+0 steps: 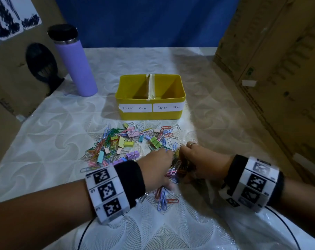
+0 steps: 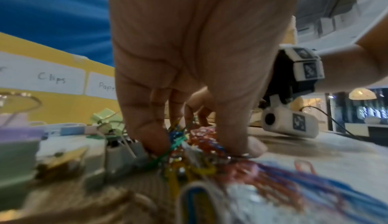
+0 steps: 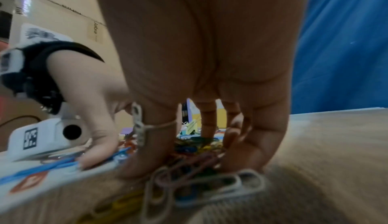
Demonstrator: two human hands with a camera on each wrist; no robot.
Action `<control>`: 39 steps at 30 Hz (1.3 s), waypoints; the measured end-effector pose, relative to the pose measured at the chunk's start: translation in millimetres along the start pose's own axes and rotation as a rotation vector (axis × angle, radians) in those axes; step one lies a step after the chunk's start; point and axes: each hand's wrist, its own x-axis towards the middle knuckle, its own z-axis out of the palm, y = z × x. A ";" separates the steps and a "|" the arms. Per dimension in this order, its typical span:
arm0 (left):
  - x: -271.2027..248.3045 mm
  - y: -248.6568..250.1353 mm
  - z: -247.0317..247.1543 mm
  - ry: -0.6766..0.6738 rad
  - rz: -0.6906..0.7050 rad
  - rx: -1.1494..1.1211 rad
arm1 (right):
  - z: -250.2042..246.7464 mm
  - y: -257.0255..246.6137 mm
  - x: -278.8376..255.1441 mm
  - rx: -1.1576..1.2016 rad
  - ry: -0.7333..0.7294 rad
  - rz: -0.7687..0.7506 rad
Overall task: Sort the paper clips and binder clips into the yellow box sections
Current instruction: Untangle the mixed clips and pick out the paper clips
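The yellow box (image 1: 149, 101) stands mid-table, its left section labelled Binder Clips and its right section Paper Clips; both look empty. In front of it lies a mixed pile of pastel binder clips (image 1: 124, 141) and coloured paper clips (image 1: 168, 131). My left hand (image 1: 168, 168) and right hand (image 1: 186, 166) meet at the pile's near right edge. Each has its fingers pointing down and curled round a tangled bunch of paper clips (image 1: 177, 167). In the left wrist view my left hand (image 2: 199, 146) straddles the bunch with finger and thumb. In the right wrist view my right hand (image 3: 193, 159) does the same.
A purple bottle (image 1: 75, 65) with a black lid and a black stand (image 1: 42, 64) sit at the back left. Cardboard walls (image 1: 279, 69) close in both sides, with a blue backdrop behind. Loose paper clips (image 1: 164, 199) lie near the front, and a black cable (image 1: 84, 235) crosses the cloth.
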 end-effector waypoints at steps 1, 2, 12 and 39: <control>0.5 -2.0 -2.8 -0.013 0.004 -0.006 | 0.8 0.3 0.8 -0.016 -0.011 -0.015; 0.9 -4.1 -6.0 -0.019 0.010 -0.018 | 2.3 1.8 1.6 -0.027 -0.009 -0.024; -4.9 -34.7 -95.1 0.215 0.075 -0.113 | -30.9 32.8 -7.1 0.343 0.068 -0.075; 29.1 -41.7 -75.9 0.032 0.144 0.122 | -104.5 22.3 47.4 0.061 0.199 -0.079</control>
